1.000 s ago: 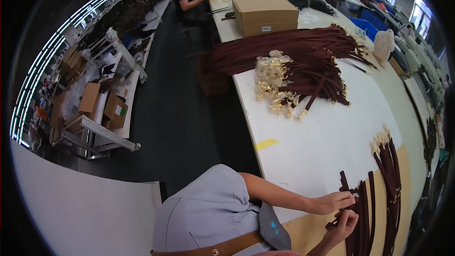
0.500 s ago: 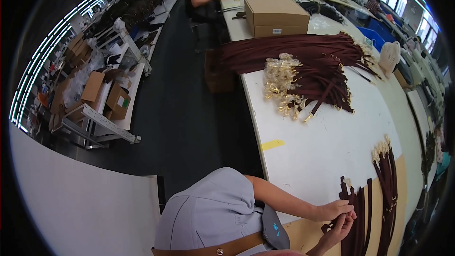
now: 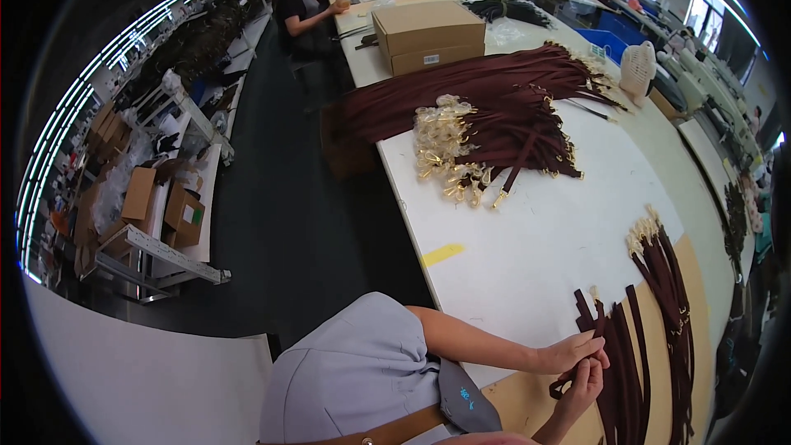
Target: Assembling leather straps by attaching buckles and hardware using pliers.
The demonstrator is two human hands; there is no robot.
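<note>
Near the lower right, my left hand point(image 3: 568, 354) pinches a dark maroon strap point(image 3: 599, 319), whose far end with a small pale clasp points up and away from the fingers. Just below it, my right hand point(image 3: 582, 391) is closed on the same strap, its fingers touching the left hand's. A loop of strap shows beside the right hand; the fingertips partly hide the rest. More maroon straps point(image 3: 628, 354) lie lengthwise beside and beyond both hands. Farther right is a bundle of straps point(image 3: 674, 305) with gold clasps in clear wrapping at its far end.
A large heap of maroon straps point(image 3: 527, 128) with wrapped gold clasps point(image 3: 445, 136) covers the mid-table. Behind it stands a cardboard box point(image 3: 428, 39). Yellow tape point(image 3: 443, 255) marks the table's left edge. A co-worker point(image 3: 298, 12) sits at the far left side. A shelf point(image 3: 165, 251) holds cartons across the aisle.
The view has swung, so the table's contents appear farther left. My hands stay together on the strap, and more of its length now shows beyond my left fingers.
</note>
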